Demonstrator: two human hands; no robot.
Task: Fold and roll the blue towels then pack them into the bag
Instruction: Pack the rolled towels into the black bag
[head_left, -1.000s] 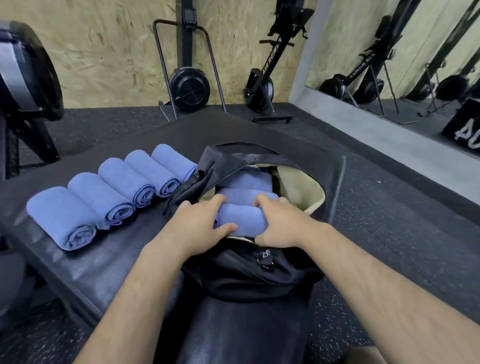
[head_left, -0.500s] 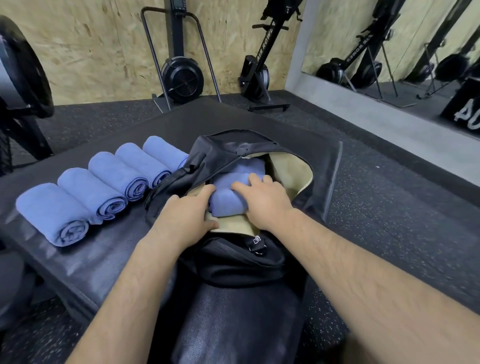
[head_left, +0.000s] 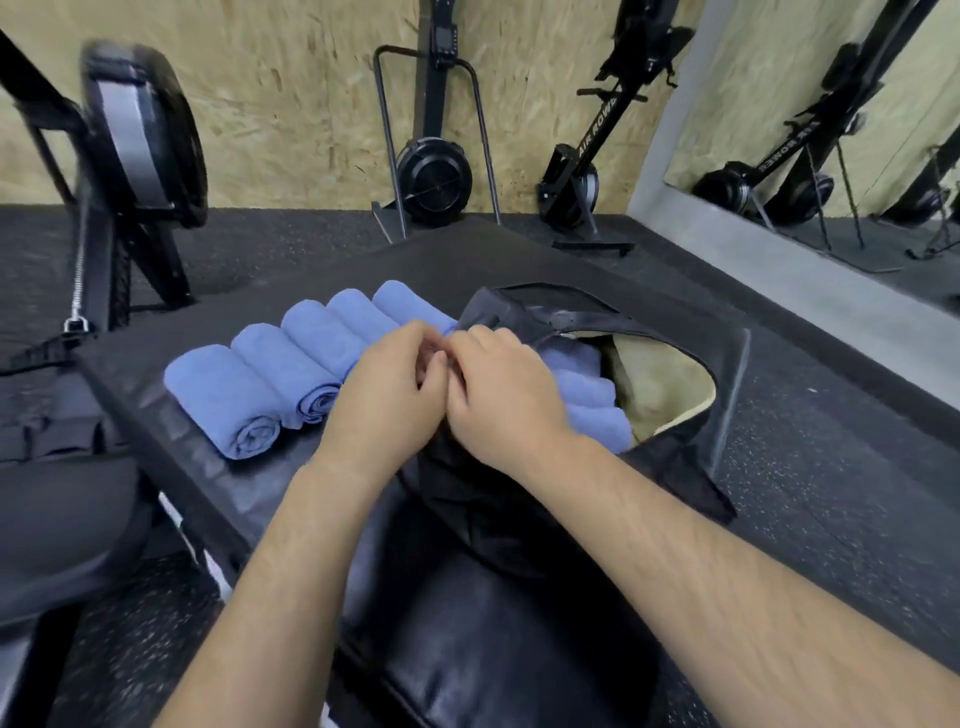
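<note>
The black bag (head_left: 670, 467) lies open on a black padded bench (head_left: 171, 415), its tan lining showing. Three rolled blue towels (head_left: 592, 395) lie side by side inside it. Several more rolled blue towels (head_left: 234, 400) sit in a row on the bench just left of the bag. My left hand (head_left: 387, 400) and my right hand (head_left: 501, 400) are pressed together over the bag's left rim, between the row and the packed towels. Their fingers are curled and meet at the tips. Whether they pinch the rim or anything else is hidden.
Black rowing machines (head_left: 434, 176) stand against the wooden wall behind the bench, and another machine (head_left: 135, 135) stands close at the left. A mirror (head_left: 831, 130) leans at the right. Dark rubber flooring (head_left: 831, 415) surrounds the bench.
Both hands have let go of the towel they were pressing into the bag and have moved left, coming together over the bag's left rim. The view has turned to the left.
</note>
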